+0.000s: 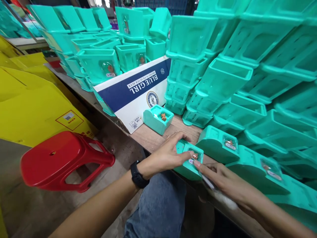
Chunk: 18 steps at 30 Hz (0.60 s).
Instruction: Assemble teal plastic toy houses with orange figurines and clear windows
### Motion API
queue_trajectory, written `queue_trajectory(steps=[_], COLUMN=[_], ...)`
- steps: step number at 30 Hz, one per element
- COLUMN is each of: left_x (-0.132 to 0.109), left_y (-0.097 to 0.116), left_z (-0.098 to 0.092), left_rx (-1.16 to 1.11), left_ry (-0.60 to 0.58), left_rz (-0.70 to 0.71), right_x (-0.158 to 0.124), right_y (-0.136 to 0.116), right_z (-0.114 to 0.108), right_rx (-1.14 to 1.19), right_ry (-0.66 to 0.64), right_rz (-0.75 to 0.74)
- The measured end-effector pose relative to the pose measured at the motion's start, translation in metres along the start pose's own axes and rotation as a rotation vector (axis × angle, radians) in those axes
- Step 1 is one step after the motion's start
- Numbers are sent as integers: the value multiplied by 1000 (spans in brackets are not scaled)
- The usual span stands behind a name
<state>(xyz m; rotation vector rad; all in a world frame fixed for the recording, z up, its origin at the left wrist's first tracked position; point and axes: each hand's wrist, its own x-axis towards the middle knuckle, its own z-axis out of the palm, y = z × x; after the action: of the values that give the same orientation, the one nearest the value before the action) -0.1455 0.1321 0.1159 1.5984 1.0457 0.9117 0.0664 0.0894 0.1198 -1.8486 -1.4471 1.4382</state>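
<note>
My left hand [170, 152], with a black band on the wrist, grips a turquoise plastic box [185, 170] at the table edge. Its thumb lies on the box's clear window, beside a small brown figure [194, 155]. My right hand [218, 177] has its thumb tip pressed at a small white label [191, 161] below that figure. Under its fingers is a thin silvery tool [207, 181], partly hidden and blurred, so its kind is unclear. A similar turquoise box [157, 120] sits just beyond my left hand, and another [218, 143] lies to the right.
Stacked turquoise bins [188, 39] rise along the back and right of the wooden table [153, 137]. A white and blue carton panel [133, 96] leans between the stacks. A red stool [56, 158] stands on the floor at left, near yellow sheeting [32, 102].
</note>
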Motion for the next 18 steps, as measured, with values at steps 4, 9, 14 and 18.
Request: queue_trajectory(steps=[4,9,14,18], left_x=[-12,-6,20,13], left_y=[-4,-10,-12,-1], left_z=[8,29,45,40], left_rx=[-13,122,237,171], left_ry=[235,499,687,707], left_rz=[89,187,260,361], right_x=[-6,-11,-10,-4], right_y=[-9,-28,-49,-54], right_z=[-18,-25,-15,-10], right_rx=[41,162,180,234], right_ry=[-65,162,101,91], right_rz=[-88,-119,-210,-295])
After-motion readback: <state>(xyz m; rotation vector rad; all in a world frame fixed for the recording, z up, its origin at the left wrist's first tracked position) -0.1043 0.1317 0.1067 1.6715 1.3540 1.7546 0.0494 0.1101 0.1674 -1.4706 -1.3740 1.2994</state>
